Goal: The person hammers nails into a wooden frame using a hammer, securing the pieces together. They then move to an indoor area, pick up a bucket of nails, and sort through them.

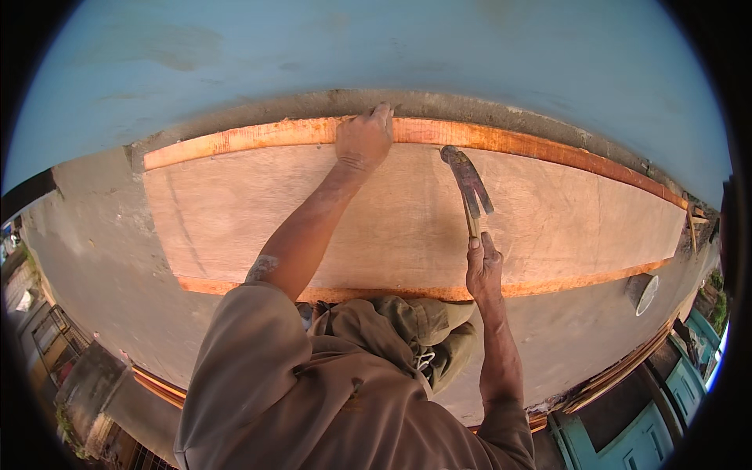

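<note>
A claw hammer (468, 178) is in my right hand (485, 268), its fingers wrapped round the handle. Its head hovers over or rests on the plywood sheet (313, 207), just short of the far batten; I cannot tell which. My left hand (365, 137) is closed over that far wooden batten (258, 137), left of the hammer, with the fingertips hidden behind the knuckles. Along the sheet's near edge runs another wooden batten (560, 286), partly covered by my arm and clothed legs. No nail can be made out.
A blue wall (376, 47) rises just beyond the far batten. The grey concrete floor (102, 235) lies around the sheet. At the right sits a round whitish container (647, 295). Long timber strips (627, 364) lie along the right floor edge, near turquoise panels (654, 431).
</note>
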### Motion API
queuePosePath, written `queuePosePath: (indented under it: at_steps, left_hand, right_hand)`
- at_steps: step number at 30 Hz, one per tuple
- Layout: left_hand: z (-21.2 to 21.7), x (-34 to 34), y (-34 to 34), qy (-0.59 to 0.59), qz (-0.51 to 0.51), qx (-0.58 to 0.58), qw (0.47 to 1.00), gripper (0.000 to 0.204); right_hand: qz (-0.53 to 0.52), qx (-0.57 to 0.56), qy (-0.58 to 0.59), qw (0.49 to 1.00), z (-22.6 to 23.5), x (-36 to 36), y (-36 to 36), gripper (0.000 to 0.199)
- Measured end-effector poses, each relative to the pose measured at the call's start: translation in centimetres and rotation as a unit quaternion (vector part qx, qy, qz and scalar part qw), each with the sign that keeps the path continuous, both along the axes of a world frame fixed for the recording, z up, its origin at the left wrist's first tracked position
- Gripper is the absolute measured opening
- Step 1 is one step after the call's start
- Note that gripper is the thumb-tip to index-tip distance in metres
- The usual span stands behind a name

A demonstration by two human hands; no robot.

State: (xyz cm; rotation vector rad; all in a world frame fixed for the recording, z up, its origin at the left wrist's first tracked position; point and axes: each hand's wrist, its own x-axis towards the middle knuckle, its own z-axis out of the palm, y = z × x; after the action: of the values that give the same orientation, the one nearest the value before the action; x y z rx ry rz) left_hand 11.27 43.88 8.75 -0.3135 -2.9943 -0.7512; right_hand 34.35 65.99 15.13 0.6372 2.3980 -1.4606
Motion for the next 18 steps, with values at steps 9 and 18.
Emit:
queuePosePath:
  at_steps: [9, 18]
  left_hand:
    - [-0.1, -0.3, -0.1, -0.022, -0.007, 0.016, 1.000, 0.019]
    - [-0.6, 0.0, -0.4, 0.028, -0.020, 0.015, 0.999, 0.022]
  right_hand:
    - [0.036, 0.040, -0.012, 0.998, 1.6, -2.2, -1.1, 0.043]
    - [0.091, 0.022, 0.127, 0.987, 2.5, -0.9, -0.1, 0.031]
